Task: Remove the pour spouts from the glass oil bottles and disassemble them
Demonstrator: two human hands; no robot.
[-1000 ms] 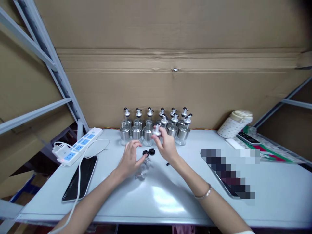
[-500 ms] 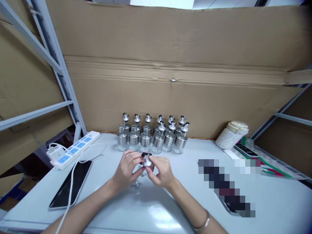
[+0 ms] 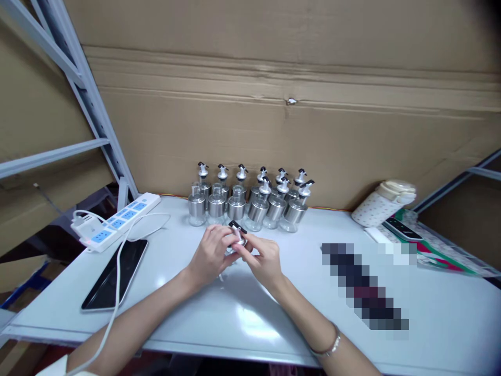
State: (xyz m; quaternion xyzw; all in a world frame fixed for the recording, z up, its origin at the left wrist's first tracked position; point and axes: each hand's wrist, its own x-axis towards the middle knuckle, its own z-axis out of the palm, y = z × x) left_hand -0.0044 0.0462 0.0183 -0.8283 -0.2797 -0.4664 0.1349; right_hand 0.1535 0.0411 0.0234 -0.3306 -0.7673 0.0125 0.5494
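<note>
A silver pour spout with a black flip lid (image 3: 237, 228) is pinched between my two hands above the table. My left hand (image 3: 210, 255) is closed on its left side, and my right hand (image 3: 263, 259) grips it from the right with thumb and fingers. Under the fingers a little clear, shiny material shows; most of it is hidden. Just beyond my hands stand two rows of glass bottles with steel sleeves. Three front-left ones, such as this bottle (image 3: 216, 204), have bare necks. The others, like this bottle (image 3: 257, 211), carry similar spouts.
At the left are a white power strip (image 3: 129, 215) with a cable and a black tablet-like device (image 3: 113, 277). A white spotted flask (image 3: 381, 203) stands at the back right near a dark remote-like object (image 3: 403, 228). A cardboard wall (image 3: 274, 136) closes the back.
The spout has tilted, its black lid now slanting down to the right. My right fingers have come across its front, closer to my left hand. The whole view has shifted slightly.
</note>
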